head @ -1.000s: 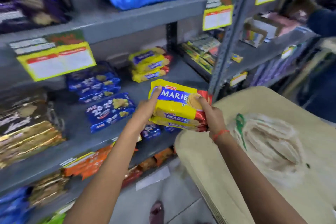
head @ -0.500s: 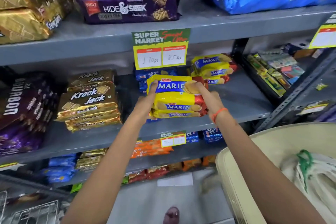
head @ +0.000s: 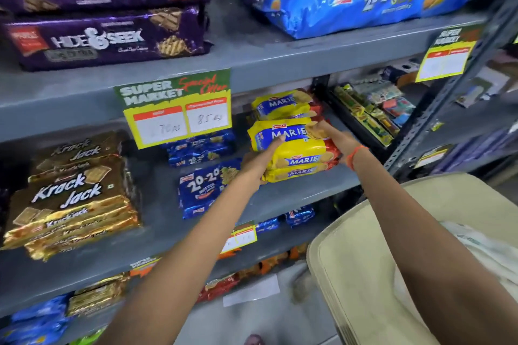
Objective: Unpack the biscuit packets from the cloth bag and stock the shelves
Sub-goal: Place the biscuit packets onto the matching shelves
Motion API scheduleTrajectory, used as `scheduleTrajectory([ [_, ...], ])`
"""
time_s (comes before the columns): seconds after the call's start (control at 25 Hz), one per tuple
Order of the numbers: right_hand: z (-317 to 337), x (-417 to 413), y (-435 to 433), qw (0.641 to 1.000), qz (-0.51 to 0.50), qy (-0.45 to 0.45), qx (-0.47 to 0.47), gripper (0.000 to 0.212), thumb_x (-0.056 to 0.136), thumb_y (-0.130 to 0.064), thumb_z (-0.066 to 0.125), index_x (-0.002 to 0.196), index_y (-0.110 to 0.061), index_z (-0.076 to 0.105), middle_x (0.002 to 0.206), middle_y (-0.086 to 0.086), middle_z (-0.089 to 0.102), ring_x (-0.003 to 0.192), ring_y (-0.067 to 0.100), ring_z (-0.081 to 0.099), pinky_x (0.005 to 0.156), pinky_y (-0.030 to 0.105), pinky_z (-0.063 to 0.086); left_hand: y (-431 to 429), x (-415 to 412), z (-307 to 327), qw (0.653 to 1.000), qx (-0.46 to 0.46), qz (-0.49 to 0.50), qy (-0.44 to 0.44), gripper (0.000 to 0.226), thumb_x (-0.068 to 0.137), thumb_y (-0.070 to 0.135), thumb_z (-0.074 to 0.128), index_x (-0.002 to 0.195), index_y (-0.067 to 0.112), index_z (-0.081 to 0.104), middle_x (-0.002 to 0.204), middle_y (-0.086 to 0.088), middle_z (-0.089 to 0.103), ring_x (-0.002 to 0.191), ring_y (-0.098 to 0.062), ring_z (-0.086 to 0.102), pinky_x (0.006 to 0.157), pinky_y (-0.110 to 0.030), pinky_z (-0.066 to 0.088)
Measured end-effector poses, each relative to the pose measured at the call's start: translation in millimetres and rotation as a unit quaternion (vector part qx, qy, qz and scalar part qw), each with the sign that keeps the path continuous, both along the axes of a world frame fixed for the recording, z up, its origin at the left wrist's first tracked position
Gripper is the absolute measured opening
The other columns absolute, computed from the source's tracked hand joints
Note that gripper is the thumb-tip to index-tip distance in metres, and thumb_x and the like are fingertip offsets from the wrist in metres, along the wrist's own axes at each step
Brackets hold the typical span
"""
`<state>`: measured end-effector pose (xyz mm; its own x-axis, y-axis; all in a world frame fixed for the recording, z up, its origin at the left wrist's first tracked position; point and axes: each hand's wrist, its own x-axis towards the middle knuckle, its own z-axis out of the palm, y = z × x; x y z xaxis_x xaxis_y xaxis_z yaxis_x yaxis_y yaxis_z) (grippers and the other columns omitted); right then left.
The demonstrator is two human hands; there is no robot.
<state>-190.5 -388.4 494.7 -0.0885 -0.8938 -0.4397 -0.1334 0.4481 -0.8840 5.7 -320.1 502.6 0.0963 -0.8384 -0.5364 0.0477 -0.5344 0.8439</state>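
Reaching forward with both bare arms, a person holds a stack of yellow biscuit packets (head: 297, 152) over the middle shelf (head: 302, 194). The left hand (head: 259, 162) grips the stack's left end, with the thumb laid across the top packet. The right hand (head: 340, 143), which has an orange thread at the wrist, clasps the red right end with fingers curled over the top. The wrappers are glossy plastic, yellow with a blue band. Whether the stack touches the shelf cannot be told.

Just behind it lies a pile of matching packets (head: 283, 105). To the left sit shiny blue packets (head: 207, 187) and gold packs (head: 70, 199), under a yellow and green price sign (head: 176, 109). The shelving is grey painted metal, and purple packs (head: 106, 42) lie on the tier above. At lower right, a white cloth bag (head: 499, 255) rests on a beige table (head: 350, 274).
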Motion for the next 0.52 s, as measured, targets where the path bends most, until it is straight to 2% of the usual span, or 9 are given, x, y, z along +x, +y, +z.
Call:
scheduleTrajectory([
  [0.08, -6.7, -16.2, -10.3, 0.999, -0.033, 0.011, -0.014, 0.060, 0.059, -0.048, 0.080, 0.097, -0.002, 0.072, 0.081, 0.013, 0.076, 0.070, 0.028, 0.072, 0.074, 0.043, 0.061, -14.1, -22.1, -8.8, 1.000, 0.004, -0.006, -0.009, 0.061, 0.065, 0.070, 0.068, 0.105, 0.025, 0.060, 0.103, -0.002, 0.072, 0.093, -0.018, 0.069, 0.069, -0.031, 0.059],
  [0.16, -12.4, -26.9, -18.6, 0.997, -0.061, 0.041, -0.038, 0.039, 0.066, -0.043, 0.079, 0.076, -0.006, 0.071, 0.075, 0.012, 0.072, 0.056, 0.024, 0.065, 0.061, 0.033, 0.055, -25.4, -39.2, -20.9, 1.000, 0.011, -0.005, -0.022, 0.056, 0.065, 0.072, 0.066, 0.096, 0.026, 0.058, 0.112, -0.006, 0.070, 0.102, -0.023, 0.067, 0.089, -0.041, 0.056],
  [0.2, -15.6, -29.8, -21.0, 0.995, -0.067, 0.057, -0.049, 0.035, 0.068, -0.042, 0.078, 0.072, -0.007, 0.070, 0.080, 0.015, 0.070, 0.058, 0.024, 0.063, 0.063, 0.035, 0.052, -28.6, -45.1, -26.6, 1.000, 0.011, 0.001, -0.028, 0.053, 0.065, 0.072, 0.065, 0.090, 0.027, 0.056, 0.113, -0.006, 0.070, 0.103, -0.024, 0.067, 0.093, -0.043, 0.054],
  [0.28, -23.6, -33.8, -25.9, 0.993, -0.071, 0.068, -0.071, 0.042, 0.071, -0.040, 0.077, 0.085, 0.000, 0.072, 0.092, 0.021, 0.070, 0.074, 0.027, 0.065, 0.074, 0.043, 0.052, -32.8, -55.1, -36.6, 0.999, 0.010, 0.015, -0.046, 0.050, 0.065, 0.072, 0.064, 0.084, 0.027, 0.057, 0.114, -0.005, 0.069, 0.102, -0.024, 0.066, 0.093, -0.043, 0.054],
  [0.36, -28.1, -33.1, -27.0, 0.990, -0.066, 0.086, -0.087, 0.049, 0.073, -0.040, 0.076, 0.100, 0.002, 0.071, 0.097, 0.021, 0.071, 0.084, 0.027, 0.066, 0.081, 0.043, 0.052, -33.1, -59.8, -42.4, 0.998, 0.014, 0.025, -0.062, 0.060, 0.067, 0.073, 0.062, 0.098, 0.022, 0.062, 0.119, -0.006, 0.066, 0.107, -0.026, 0.063, 0.094, -0.043, 0.053],
  [0.52, -24.7, -27.6, -30.4, 0.986, -0.032, 0.132, -0.095, 0.051, 0.078, -0.046, 0.070, 0.108, -0.005, 0.068, 0.102, 0.016, 0.071, 0.084, 0.022, 0.064, 0.073, 0.031, 0.046, -36.2, -62.8, -42.3, 0.994, 0.038, 0.032, -0.100, 0.089, 0.071, 0.078, 0.053, 0.130, 0.011, 0.051, 0.134, -0.013, 0.055, 0.125, -0.033, 0.051, 0.103, -0.048, 0.046],
])
